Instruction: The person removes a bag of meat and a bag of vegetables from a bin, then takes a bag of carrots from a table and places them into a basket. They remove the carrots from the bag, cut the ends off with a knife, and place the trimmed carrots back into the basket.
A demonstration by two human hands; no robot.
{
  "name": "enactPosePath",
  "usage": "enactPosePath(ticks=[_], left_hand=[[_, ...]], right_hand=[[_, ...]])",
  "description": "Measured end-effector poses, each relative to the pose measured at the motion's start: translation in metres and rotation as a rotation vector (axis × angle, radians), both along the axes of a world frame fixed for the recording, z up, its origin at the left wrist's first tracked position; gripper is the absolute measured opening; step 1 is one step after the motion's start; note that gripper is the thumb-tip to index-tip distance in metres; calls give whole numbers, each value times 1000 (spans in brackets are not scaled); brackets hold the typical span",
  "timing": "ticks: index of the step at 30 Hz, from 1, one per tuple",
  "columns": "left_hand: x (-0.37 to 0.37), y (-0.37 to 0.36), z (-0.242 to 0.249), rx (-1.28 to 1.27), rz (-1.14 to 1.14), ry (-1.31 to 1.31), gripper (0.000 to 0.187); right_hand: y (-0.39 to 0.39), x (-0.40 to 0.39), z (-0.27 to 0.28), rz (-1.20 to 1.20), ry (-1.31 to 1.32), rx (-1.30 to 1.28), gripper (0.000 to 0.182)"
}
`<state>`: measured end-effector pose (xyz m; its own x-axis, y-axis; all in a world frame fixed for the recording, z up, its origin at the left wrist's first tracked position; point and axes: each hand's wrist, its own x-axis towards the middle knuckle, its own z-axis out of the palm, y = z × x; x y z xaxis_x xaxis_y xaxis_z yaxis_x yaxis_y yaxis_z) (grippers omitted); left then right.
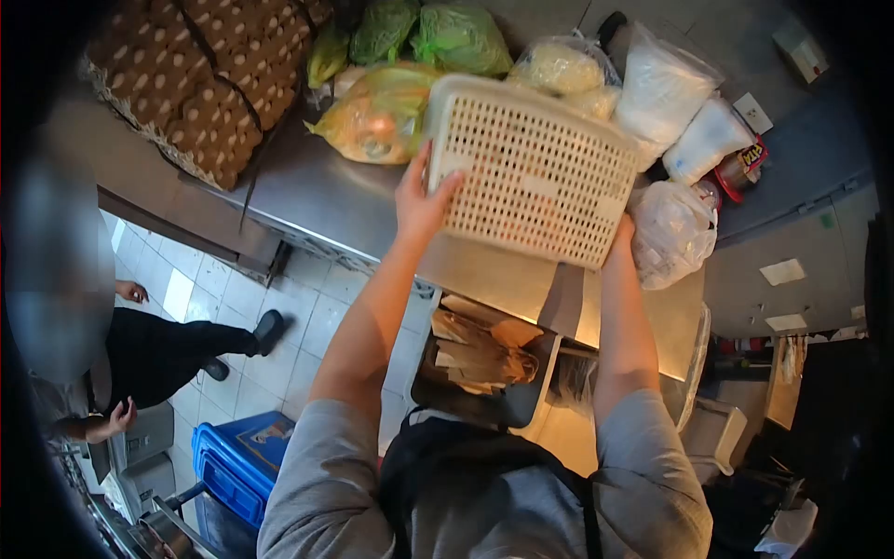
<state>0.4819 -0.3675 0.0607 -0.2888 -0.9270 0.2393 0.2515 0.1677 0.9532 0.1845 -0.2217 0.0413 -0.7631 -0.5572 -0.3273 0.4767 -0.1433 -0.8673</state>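
A cream plastic basket with a grid of holes is held tilted over the steel counter, its perforated side facing me. My left hand grips its left edge, thumb on the near face. At the lower right edge, my right hand holds it, with most of the fingers hidden behind. A yellow bag with orange contents lies just left of the basket. To its right sits a clear plastic bag, close to my right hand.
Green bags, a white bag and a large brown patterned stack line the counter's back. Below is a bin of brown paper. Another person stands at the left, near a blue bin.
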Motion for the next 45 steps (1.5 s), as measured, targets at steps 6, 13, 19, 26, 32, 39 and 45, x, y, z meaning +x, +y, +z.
enactPosePath(ticks=[6, 13, 19, 26, 32, 39, 45], left_hand=[[5, -7, -2, -275, 336, -593, 74], [72, 134, -93, -87, 490, -325, 40], [104, 317, -237, 1753, 107, -134, 20], [57, 304, -300, 1682, -39, 120, 27], [-7, 224, -299, 1301, -373, 678, 18], [-26, 148, -247, 1231, -478, -304, 21], [-15, 118, -252, 953, -592, -690, 43]], right_hand=[[6, 38, 34, 48, 65, -111, 39], [30, 24, -5, 42, 141, -180, 39], [43, 26, -3, 117, 93, -298, 41], [66, 23, 8, 294, 83, -357, 51], [116, 42, 31, 42, 280, -54, 51], [300, 11, 37, -105, 177, 172, 50], [425, 13, 25, -268, -30, 328, 50]])
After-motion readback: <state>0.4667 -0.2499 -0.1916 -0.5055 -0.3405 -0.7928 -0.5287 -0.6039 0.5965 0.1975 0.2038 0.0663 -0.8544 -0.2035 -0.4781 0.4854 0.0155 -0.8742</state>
